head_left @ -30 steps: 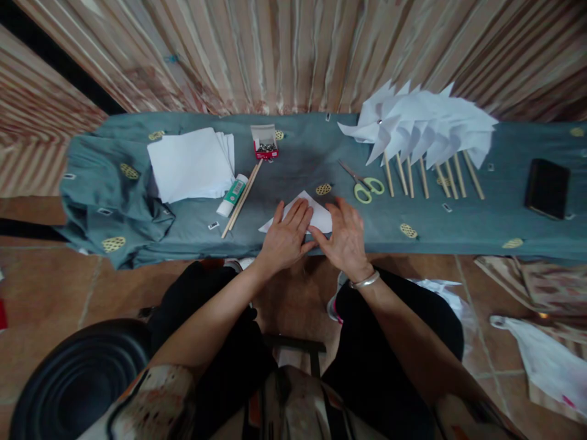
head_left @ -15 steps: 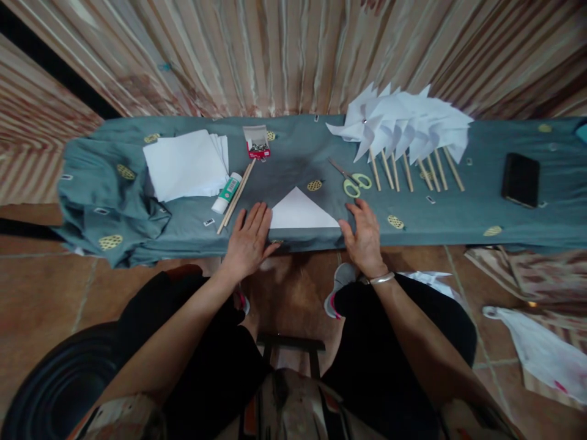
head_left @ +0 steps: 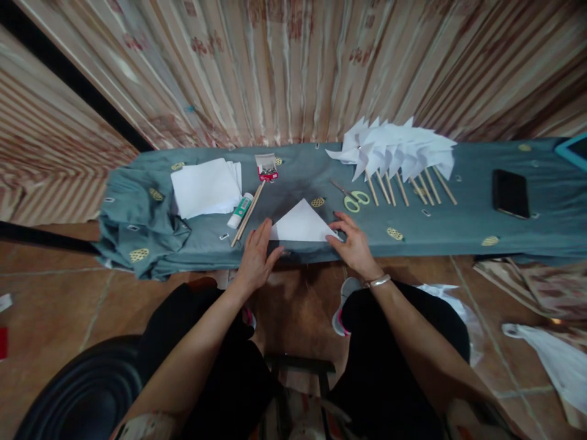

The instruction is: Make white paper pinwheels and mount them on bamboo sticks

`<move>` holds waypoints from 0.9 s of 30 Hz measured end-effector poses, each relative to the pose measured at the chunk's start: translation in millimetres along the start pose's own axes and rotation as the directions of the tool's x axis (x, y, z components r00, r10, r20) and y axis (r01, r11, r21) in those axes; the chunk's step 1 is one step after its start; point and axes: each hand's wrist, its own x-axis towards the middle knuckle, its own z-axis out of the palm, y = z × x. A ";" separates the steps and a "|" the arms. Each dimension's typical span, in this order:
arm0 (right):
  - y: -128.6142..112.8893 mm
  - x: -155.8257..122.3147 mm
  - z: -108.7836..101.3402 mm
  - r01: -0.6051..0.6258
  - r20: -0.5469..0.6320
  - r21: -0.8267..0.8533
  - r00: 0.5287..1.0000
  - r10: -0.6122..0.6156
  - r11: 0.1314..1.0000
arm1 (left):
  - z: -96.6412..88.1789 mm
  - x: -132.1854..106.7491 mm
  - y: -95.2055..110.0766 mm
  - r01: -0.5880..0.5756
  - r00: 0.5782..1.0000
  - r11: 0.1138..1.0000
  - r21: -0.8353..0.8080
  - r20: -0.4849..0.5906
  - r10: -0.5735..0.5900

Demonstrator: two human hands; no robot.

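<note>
A white sheet of paper (head_left: 300,225), folded into a triangle, lies near the front edge of the cloth-covered table with its point facing away from me. My left hand (head_left: 255,255) rests at its left corner, fingers stretched and thumb apart. At the opposite corner, the thumb and fingers of my right hand (head_left: 354,247) close around the paper's tip, which looks slightly raised. Green-handled scissors (head_left: 355,199) lie just beyond my right hand. To the left are wooden sticks (head_left: 250,214), a glue stick (head_left: 239,211) and a small red box of metal pins (head_left: 266,168).
A stack of white paper (head_left: 206,186) lies at left beside bunched cloth (head_left: 142,238). Several paper pinwheels (head_left: 398,150) on sticks overlap at the back right. A black phone-like object (head_left: 510,194) sits farther right. A black round stool (head_left: 87,391) stands on the floor.
My right hand has moved in onto the paper's right corner, its thumb and fingers coming together there. My left hand tilts up slightly onto its side. The view has shifted a little.
</note>
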 end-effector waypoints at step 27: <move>15.6 60.8 -31.7 -0.055 -0.188 -0.492 0.981 -0.044 0.869 | -21.5 61.9 27.7 0.285 0.769 0.296 -0.912 0.033 -0.639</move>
